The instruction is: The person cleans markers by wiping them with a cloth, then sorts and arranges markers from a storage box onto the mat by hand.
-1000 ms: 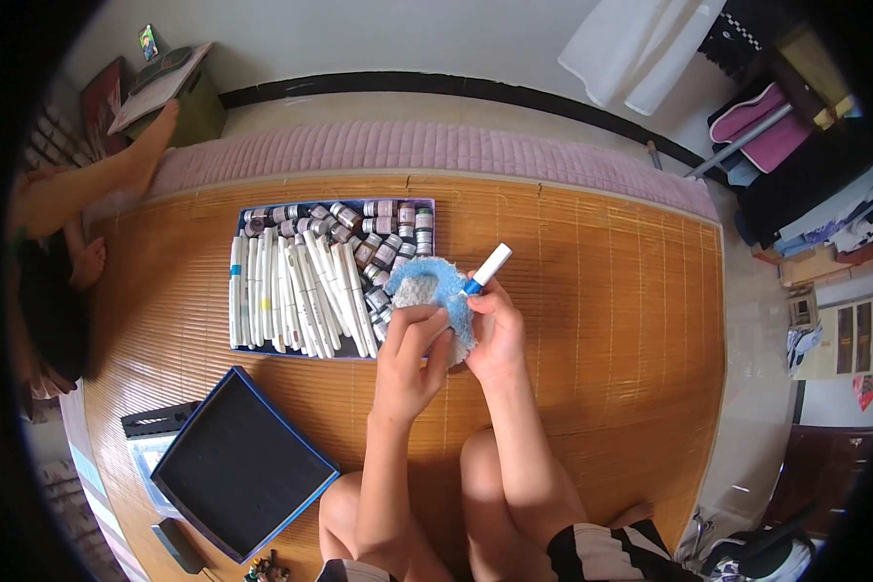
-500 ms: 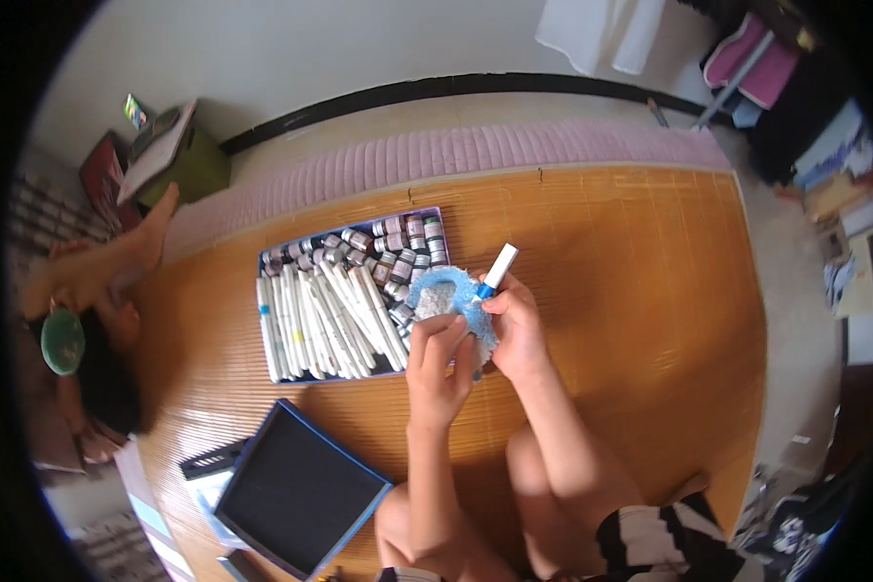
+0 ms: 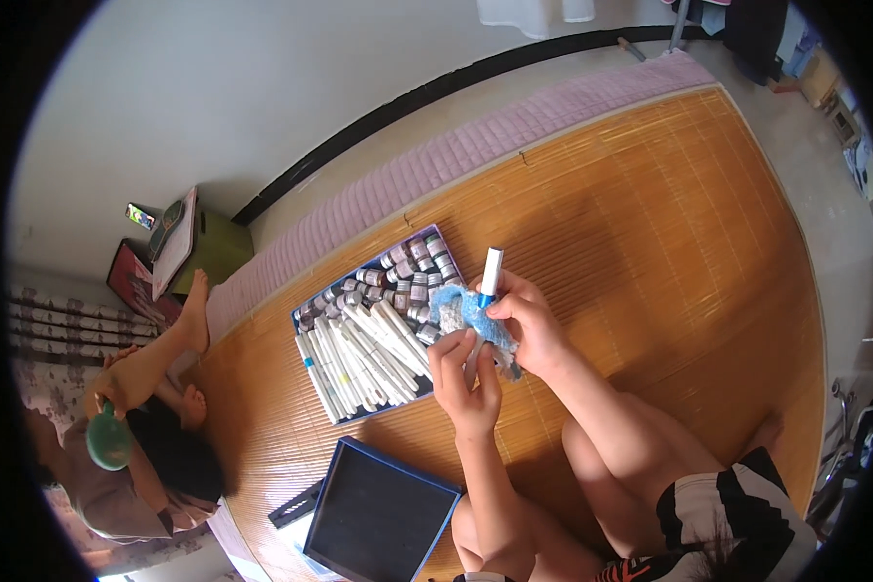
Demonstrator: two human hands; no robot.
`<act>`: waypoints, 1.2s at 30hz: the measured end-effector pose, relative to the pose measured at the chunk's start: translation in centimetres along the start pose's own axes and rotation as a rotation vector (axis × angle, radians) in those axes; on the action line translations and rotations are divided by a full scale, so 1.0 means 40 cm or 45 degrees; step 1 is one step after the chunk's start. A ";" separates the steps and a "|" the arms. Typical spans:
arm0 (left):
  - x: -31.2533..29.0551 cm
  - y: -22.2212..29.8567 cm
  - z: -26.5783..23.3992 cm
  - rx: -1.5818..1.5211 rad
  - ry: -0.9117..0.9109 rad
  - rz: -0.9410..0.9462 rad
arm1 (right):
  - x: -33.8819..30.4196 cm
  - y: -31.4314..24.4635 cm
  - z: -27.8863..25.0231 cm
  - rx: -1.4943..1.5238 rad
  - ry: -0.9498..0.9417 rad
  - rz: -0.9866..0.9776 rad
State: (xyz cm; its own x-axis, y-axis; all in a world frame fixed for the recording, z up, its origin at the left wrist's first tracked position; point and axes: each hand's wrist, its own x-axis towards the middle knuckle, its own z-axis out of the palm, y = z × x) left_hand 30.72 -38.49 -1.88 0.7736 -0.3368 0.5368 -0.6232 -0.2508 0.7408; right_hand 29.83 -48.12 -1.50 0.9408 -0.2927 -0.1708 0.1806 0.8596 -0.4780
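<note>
My right hand [image 3: 533, 328] pinches a white paint marker [image 3: 493, 270] with a blue collar, held nearly upright against a fluffy piece. The fluffy piece [image 3: 448, 304] is soft, bright blue around a grey-white middle, with a pale lower edge. From below, my left hand [image 3: 468, 390] grips it between thumb and fingers; part of it is hidden behind the fingers. Just beyond and left of my hands lies a shallow blue-edged box [image 3: 364, 269]. It carries a row of white pens [image 3: 364, 364] and several small lidded jars [image 3: 398, 274].
Nearer me, a black shallow tray [image 3: 383, 514] with a blue rim lies on the bamboo mat [image 3: 650, 252], beside a black slotted strip [image 3: 297, 502]. Another person [image 3: 150, 373] sits at the left with a green oval object [image 3: 109, 441]. A green box [image 3: 225, 254] stands behind them.
The whole view has turned and shifted, bringing more of the other person into sight. Both hands keep their hold, and the marker stands more upright in the picture.
</note>
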 end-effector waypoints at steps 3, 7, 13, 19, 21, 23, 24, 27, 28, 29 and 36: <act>-0.002 0.004 0.013 -0.023 -0.017 0.021 | -0.006 -0.010 0.001 -0.089 -0.019 -0.086; -0.001 0.017 0.027 -0.036 -0.034 0.063 | -0.014 -0.025 -0.001 -0.010 -0.011 -0.111; -0.002 -0.012 -0.002 0.009 -0.036 0.049 | 0.001 0.005 0.006 0.034 -0.021 -0.057; 0.000 -0.001 0.006 -0.001 -0.018 0.048 | -0.005 -0.004 -0.005 -0.053 -0.038 -0.067; 0.000 -0.002 0.006 0.001 -0.011 0.054 | -0.005 -0.002 -0.001 -0.046 -0.029 -0.070; -0.001 -0.003 0.004 0.016 -0.029 0.056 | -0.007 -0.005 0.012 -0.001 0.043 -0.069; -0.002 -0.003 0.004 0.016 -0.028 0.055 | -0.006 -0.004 0.010 -0.002 0.043 -0.068; -0.002 -0.002 0.004 0.024 -0.029 0.039 | -0.006 -0.007 0.002 0.077 -0.042 -0.066; -0.002 0.000 0.006 0.019 -0.027 0.038 | -0.007 -0.010 0.000 -0.009 -0.045 -0.075; -0.001 0.001 0.007 0.014 -0.023 0.037 | -0.008 -0.012 -0.001 -0.095 -0.050 -0.084; 0.005 0.004 0.014 0.022 0.018 0.065 | -0.011 -0.014 0.008 -0.082 -0.035 -0.110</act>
State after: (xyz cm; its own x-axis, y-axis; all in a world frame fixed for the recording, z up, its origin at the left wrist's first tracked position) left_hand 30.70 -39.11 -1.89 0.7424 -0.3365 0.5793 -0.6635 -0.2496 0.7053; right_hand 29.43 -48.35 -0.87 0.9304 -0.3518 -0.1031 0.2432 0.8028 -0.5444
